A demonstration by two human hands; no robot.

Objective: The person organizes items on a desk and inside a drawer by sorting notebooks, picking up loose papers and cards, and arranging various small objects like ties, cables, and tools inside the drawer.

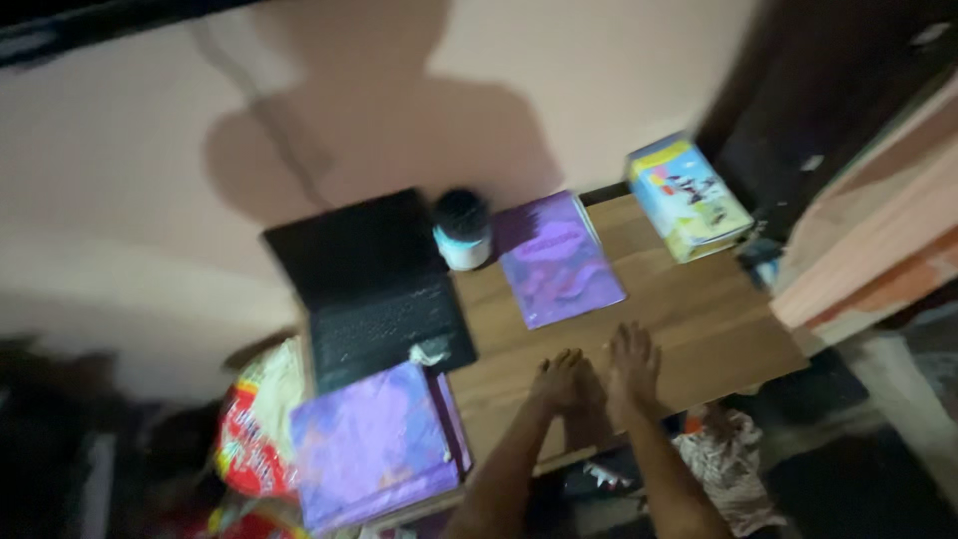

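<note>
Head view: left hand (561, 382) and right hand (633, 361) lie flat, empty, side by side on the worktop (718, 319). The purple book (559, 260), long axis away, lies just beyond, nearer the left.

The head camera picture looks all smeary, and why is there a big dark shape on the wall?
In the head view, everything is motion-blurred, the yellow-and-blue book most. The light is dim, with corners nearly black. The dark shape on the pink wall is a person's shadow. Both hands, left hand and right hand, lie soft-edged on the wooden table.
</note>
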